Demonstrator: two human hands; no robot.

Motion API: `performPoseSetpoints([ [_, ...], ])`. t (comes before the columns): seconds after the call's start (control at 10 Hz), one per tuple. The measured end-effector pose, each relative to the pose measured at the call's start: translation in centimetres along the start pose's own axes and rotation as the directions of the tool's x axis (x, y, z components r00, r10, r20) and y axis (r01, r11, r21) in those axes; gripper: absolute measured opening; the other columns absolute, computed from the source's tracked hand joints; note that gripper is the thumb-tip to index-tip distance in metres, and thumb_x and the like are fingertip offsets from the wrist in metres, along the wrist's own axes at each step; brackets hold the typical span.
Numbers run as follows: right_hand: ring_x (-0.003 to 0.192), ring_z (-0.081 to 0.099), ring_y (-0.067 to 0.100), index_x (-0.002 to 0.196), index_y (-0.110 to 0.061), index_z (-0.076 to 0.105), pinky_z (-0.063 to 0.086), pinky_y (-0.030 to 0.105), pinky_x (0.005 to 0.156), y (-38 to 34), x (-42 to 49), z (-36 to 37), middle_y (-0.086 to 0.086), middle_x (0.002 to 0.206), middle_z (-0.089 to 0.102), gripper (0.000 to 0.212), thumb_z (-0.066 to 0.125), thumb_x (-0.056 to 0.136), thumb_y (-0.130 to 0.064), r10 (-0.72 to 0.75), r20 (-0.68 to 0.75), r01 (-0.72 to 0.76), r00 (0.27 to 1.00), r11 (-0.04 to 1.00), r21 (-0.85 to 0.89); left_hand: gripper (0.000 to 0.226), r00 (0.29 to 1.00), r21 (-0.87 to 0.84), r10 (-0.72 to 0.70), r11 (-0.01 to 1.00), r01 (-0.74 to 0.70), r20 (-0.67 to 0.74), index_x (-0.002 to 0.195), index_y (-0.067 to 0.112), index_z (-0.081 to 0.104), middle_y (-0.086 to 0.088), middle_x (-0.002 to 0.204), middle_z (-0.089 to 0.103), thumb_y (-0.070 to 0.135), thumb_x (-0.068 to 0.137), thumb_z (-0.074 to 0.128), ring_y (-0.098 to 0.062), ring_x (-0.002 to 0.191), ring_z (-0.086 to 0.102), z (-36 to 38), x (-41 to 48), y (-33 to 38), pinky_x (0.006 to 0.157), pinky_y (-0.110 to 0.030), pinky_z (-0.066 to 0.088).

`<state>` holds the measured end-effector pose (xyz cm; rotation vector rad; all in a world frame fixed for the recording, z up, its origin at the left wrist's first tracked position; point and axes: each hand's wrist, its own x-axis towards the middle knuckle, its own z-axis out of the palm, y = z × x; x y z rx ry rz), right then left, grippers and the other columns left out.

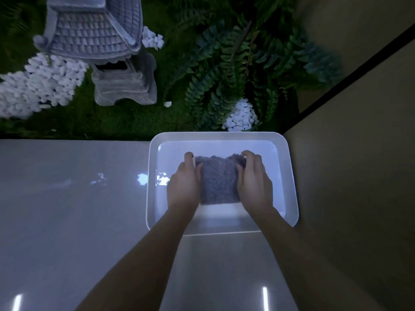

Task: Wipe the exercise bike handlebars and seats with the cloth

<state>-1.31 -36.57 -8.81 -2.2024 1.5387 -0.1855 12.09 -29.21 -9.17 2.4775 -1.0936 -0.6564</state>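
A grey fluffy cloth (219, 180) lies folded inside a white plastic basin (152, 198) that stands on a glossy floor. My left hand (185, 182) grips the cloth's left side, fingers curled over its far corner. My right hand (253, 178) grips the right side the same way. No exercise bike is in view.
Beyond the basin lies an indoor garden bed with ferns (226, 75), white pebbles (38, 86) and a stone lantern (105, 50). A beige wall (350, 153) with a dark seam runs along the right. The shiny grey floor (67, 209) spreads left and toward me.
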Motion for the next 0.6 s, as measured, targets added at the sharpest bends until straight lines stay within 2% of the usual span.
performPoseSetpoints([
  [0.1,0.117,0.053,0.032,0.128,-0.010,0.054,0.043,0.042,0.090,0.3,-0.9,-0.1,0.013,0.131,0.054,0.037,0.057,0.092,-0.016,-0.201,-0.098,0.174,0.975,0.958,-0.227,0.043,0.953,0.252,0.301,0.925,-0.285,-0.029,0.128,0.010,0.051,-0.012,0.113,0.059,0.032,0.091,0.056,-0.034,0.097,0.060,0.0,-0.7,-0.9,0.071,-0.041,0.049],
  [0.2,0.139,0.036,0.026,0.144,-0.010,0.039,0.030,0.044,0.109,1.0,-1.9,0.1,0.010,0.151,0.037,0.052,0.050,0.096,-0.027,-0.335,0.103,0.349,0.937,0.859,-0.374,0.057,0.818,0.430,0.554,0.708,-0.560,0.152,0.142,0.014,0.042,-0.008,0.147,0.042,0.042,0.093,0.047,-0.029,0.133,0.043,0.3,-1.5,-1.9,0.100,-0.041,0.043],
  [0.3,0.147,-0.009,0.022,0.151,-0.016,-0.009,0.003,0.047,0.118,2.6,-2.0,0.7,0.003,0.159,-0.013,0.067,0.026,0.101,-0.044,-0.223,0.344,0.354,0.912,0.850,-0.390,0.064,0.837,0.451,0.466,0.705,-0.547,0.287,0.150,0.018,0.022,-0.003,0.157,0.016,0.051,0.094,0.022,-0.026,0.145,0.017,0.2,-1.7,-2.6,0.114,-0.044,0.026],
  [0.4,0.145,-0.018,0.021,0.147,-0.019,-0.020,-0.003,0.047,0.118,2.7,-1.8,0.3,-0.001,0.154,-0.026,0.070,0.020,0.099,-0.052,-0.196,0.386,0.360,0.901,0.836,-0.414,0.067,0.832,0.456,0.398,0.702,-0.547,0.386,0.151,0.020,-0.006,0.000,0.158,-0.014,0.054,0.097,0.016,-0.024,0.146,-0.010,0.4,-1.6,-2.4,0.117,-0.045,0.002],
  [0.5,0.146,-0.016,0.020,0.149,-0.017,-0.016,-0.007,0.047,0.117,1.6,-1.6,-0.9,0.001,0.158,-0.018,0.071,0.023,0.099,-0.051,-0.167,0.349,0.303,0.922,0.874,-0.381,0.072,0.873,0.510,0.323,0.715,-0.478,0.365,0.147,0.020,-0.019,0.000,0.156,-0.023,0.057,0.097,0.015,-0.020,0.145,-0.018,-0.2,-1.6,-2.2,0.116,-0.041,-0.008],
  [0.6,0.146,-0.016,0.019,0.150,-0.015,-0.013,-0.007,0.046,0.118,0.5,-2.1,-2.4,0.004,0.160,-0.013,0.069,0.023,0.101,-0.048,-0.167,0.351,0.306,0.921,0.870,-0.387,0.073,0.909,0.512,0.258,0.760,-0.400,0.326,0.148,0.019,-0.019,0.000,0.157,-0.022,0.059,0.096,0.015,-0.019,0.145,-0.016,-1.7,-2.6,-1.9,0.117,-0.040,-0.008],
])
